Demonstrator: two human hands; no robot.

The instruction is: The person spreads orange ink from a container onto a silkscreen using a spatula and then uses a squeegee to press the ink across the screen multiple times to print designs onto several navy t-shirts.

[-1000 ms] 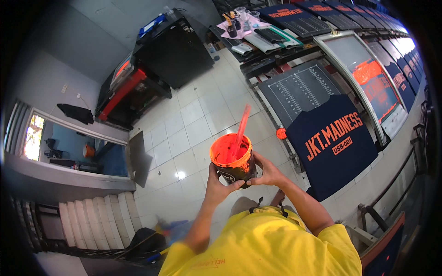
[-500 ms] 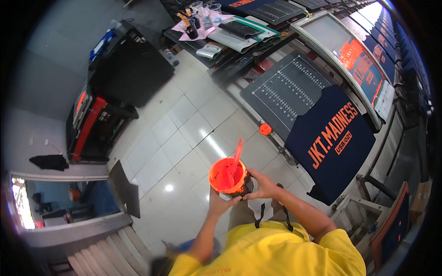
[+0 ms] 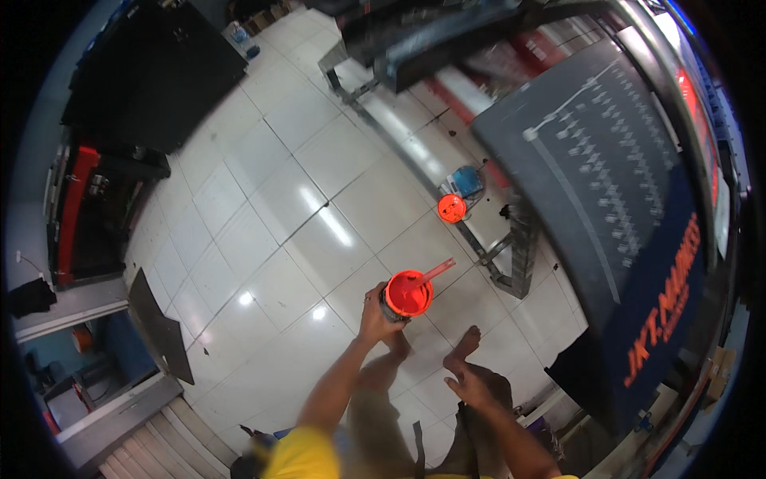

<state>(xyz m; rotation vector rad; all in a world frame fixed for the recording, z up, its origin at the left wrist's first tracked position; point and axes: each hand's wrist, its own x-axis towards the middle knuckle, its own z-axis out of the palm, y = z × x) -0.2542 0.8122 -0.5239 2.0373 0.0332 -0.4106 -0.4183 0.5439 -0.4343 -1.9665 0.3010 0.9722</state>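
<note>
My left hand (image 3: 375, 318) grips the side of a dark tub with a bright orange rim (image 3: 391, 297), held over the floor. Thick red-orange ink (image 3: 408, 294) lies inside it. A red-smeared spatula (image 3: 437, 270) leans in the ink, its handle sticking out to the right. My right hand (image 3: 472, 389) is off the tub, thumb apart, hovering above my right leg with nothing in it. Ahead, an orange lid (image 3: 452, 208) rests low by the metal table frame, next to a small blue object (image 3: 467, 182).
To the right stands a grey printing board (image 3: 574, 152) with a navy printed garment (image 3: 662, 303) on its near end. The metal leg frame (image 3: 515, 255) juts over the tiled floor (image 3: 279, 215). Black cabinets (image 3: 152, 80) line the left, beside a low opening (image 3: 88, 367).
My right hand has let go of the tub and dropped to the right; only the left holds it now. The view has shifted closer to the floor, lid and table frame.
</note>
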